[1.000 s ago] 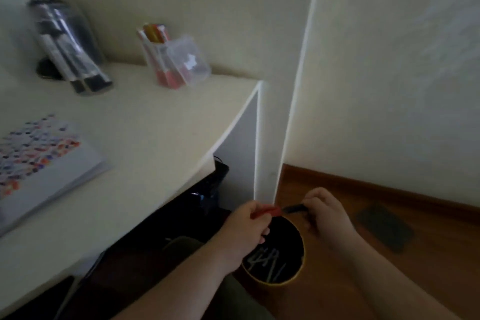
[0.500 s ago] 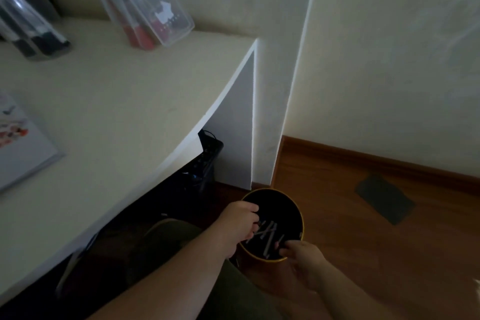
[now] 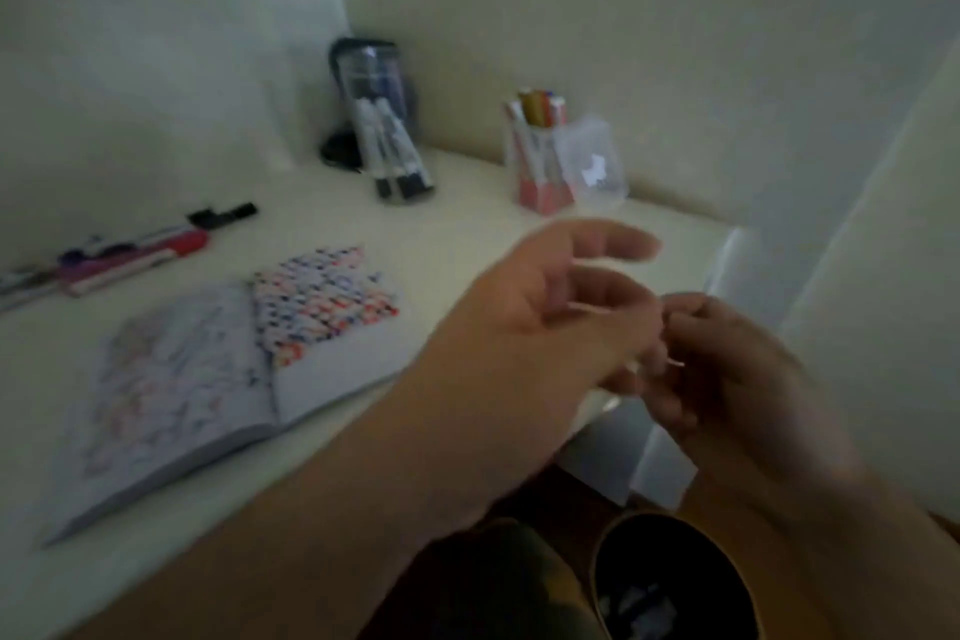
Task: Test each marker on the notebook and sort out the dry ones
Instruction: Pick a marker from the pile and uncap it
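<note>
I am holding my left hand [image 3: 561,307] loosely spread and my right hand [image 3: 727,369] half-curled, both apparently empty; I should be reaching for the clear cup [image 3: 545,161] and pinching one untested marker.

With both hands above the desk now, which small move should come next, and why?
Probably the left hand should reach for one of the markers lying beyond the open notebook. Both hands seem to hold nothing, though the picture is blurred, and markers remain on the desk.
</note>
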